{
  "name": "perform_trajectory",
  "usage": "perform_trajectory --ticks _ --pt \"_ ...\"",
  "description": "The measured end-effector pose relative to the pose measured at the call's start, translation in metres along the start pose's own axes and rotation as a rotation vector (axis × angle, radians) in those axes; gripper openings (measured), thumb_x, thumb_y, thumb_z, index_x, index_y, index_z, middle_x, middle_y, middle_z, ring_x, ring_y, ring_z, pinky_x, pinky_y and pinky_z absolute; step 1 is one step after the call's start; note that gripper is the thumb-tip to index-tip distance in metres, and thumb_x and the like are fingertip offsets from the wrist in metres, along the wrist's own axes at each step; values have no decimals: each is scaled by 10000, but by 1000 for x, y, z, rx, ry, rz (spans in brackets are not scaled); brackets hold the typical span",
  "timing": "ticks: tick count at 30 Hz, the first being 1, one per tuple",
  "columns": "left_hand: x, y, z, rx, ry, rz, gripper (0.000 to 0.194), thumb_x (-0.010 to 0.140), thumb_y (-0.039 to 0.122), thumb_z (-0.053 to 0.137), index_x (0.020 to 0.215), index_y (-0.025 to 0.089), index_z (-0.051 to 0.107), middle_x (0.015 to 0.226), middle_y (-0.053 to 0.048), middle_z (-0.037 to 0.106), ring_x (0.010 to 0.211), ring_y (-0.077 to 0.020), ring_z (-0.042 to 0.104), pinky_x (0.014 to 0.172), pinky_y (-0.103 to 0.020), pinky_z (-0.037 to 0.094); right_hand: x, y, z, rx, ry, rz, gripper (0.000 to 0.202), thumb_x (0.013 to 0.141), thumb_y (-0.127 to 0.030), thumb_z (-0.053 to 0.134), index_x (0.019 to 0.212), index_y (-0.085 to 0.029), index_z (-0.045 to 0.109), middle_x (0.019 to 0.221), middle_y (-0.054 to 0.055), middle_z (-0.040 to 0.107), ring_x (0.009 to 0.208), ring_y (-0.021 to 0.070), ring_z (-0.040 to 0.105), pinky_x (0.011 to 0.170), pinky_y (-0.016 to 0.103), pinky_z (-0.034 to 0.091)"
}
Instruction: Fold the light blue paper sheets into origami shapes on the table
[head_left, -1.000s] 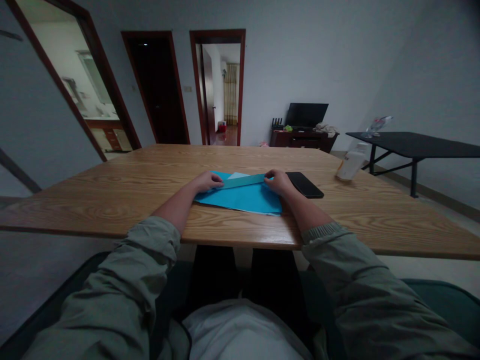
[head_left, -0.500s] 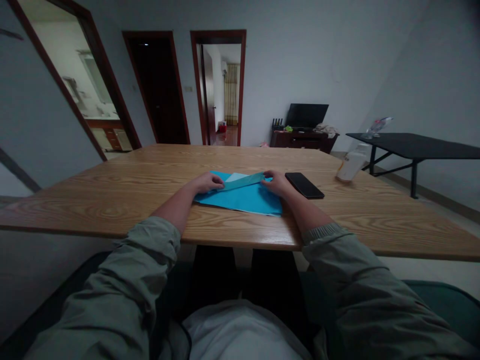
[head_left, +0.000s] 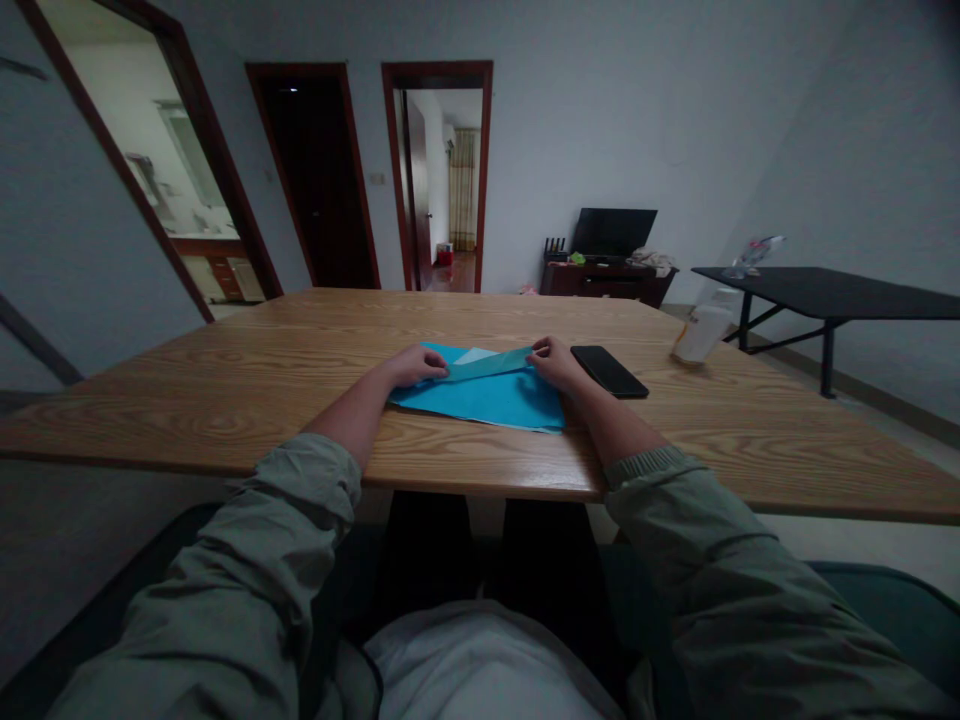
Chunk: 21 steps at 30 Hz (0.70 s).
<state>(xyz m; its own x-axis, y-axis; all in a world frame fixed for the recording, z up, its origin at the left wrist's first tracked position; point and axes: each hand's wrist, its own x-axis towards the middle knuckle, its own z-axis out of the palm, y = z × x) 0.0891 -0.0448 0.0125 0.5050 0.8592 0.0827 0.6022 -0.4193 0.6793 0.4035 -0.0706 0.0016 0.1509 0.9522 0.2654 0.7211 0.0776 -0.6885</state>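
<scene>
A sheet of blue paper (head_left: 487, 397) lies on the wooden table in front of me, its far part folded into a raised strip. At the strip's left end my left hand (head_left: 414, 367) pinches the paper between thumb and fingers. My right hand (head_left: 553, 362) grips the other end of the strip the same way. Behind the strip a small pale triangle (head_left: 475, 355) of paper shows. The fingertips partly cover the paper's edges at both ends.
A black phone (head_left: 609, 371) lies just right of my right hand. Farther right on the wooden table (head_left: 262, 400) stands a whitish plastic bottle or cup (head_left: 702, 332). A black table (head_left: 840, 288) and a cabinet with a television (head_left: 615, 233) stand beyond.
My right hand has shifted slightly at its end of the strip, and the strip sits a little lower there. My left hand looks unchanged.
</scene>
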Motion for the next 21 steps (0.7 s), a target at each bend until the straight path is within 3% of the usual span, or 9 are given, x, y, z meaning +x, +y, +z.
perform_trajectory --ticks 11,21 --pt "-2 3 0 2 2 -12 399 629 449 702 890 147 700 825 -32 688 755 -162 585 715 -268 425 7 5 5 91 -28 40 126 786 -218 560 903 -174 571 828 33 641 565 97 555 505 185 406" --pt "-2 4 0 -6 6 -19 398 616 459 707 869 152 694 795 -23 681 738 -155 577 706 -263 424 5 10 4 -66 -59 -56 255 754 -330 639 951 -169 649 870 42 683 693 129 597 573 192 414"
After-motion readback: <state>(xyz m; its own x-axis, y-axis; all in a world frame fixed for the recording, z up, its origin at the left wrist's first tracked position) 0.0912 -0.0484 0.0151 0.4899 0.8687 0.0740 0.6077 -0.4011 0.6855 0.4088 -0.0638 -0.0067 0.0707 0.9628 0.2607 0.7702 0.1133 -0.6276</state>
